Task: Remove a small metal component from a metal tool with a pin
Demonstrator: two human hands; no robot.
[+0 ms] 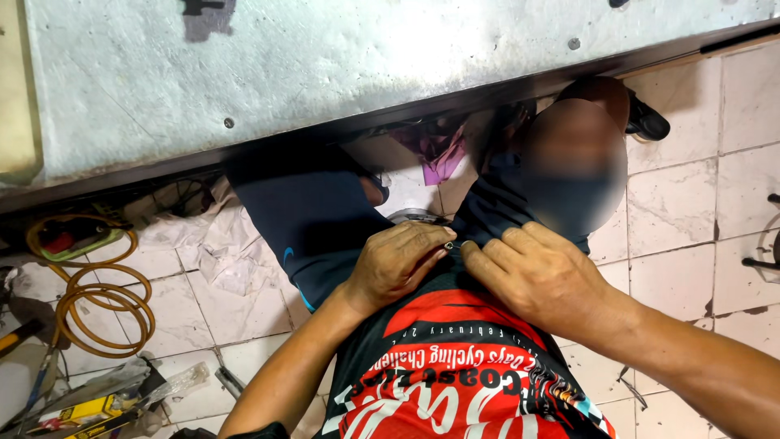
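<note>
Left hand (398,264) and right hand (540,276), centre frame: fingers curled, pinching a small metal part (449,245) between them over the lap. Worktop (325,65) edge overhead; yellow hose (97,297) coiled on the floor, lower left

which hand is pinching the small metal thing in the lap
Both meet there, but the left hand seems to have it: its fingertips close on the small metal piece, while the right hand lies alongside, fingers curled.

The person wears a black jersey (455,374) with a large red panel and white lettering across the chest, plus small patches of teal and other colours near its right edge. Dark navy shorts (313,215) cover the thighs, with a thin blue trim line and small mark. Both forearms are bare, without sleeves.
</note>
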